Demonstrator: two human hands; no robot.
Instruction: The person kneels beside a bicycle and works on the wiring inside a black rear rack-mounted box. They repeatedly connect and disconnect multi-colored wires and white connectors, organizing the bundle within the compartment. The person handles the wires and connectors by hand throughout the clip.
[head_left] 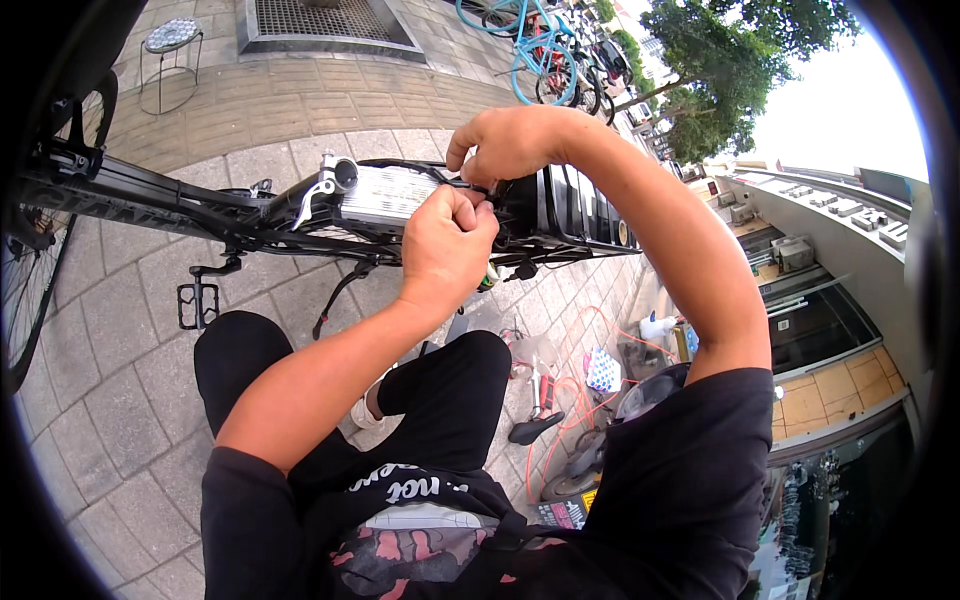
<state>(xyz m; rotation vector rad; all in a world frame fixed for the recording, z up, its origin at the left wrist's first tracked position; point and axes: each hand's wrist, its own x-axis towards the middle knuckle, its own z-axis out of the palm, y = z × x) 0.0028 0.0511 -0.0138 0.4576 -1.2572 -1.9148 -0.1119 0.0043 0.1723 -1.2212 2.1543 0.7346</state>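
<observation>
A black bicycle (120, 200) stands sideways before me, with a silver seat clamp (340, 172), a light ribbed rear rack plate (385, 195) and a black box (560, 215) behind the plate. My left hand (447, 245) is closed at the middle of the rack, fingertips pinched on something small and dark among the black cables, too hidden to name. My right hand (510, 145) arches over it from behind, fingers curled down at the same spot, their tips partly hidden. A pedal (197, 305) hangs below the frame, near my knee.
A detached black saddle (530, 428), orange hose (575, 385) and loose items lie on the pavement (140, 420) at my right. A stool (170, 38) stands beyond the bicycle at left, parked bikes (542, 65) farther back. A shop front (820, 330) lines the right.
</observation>
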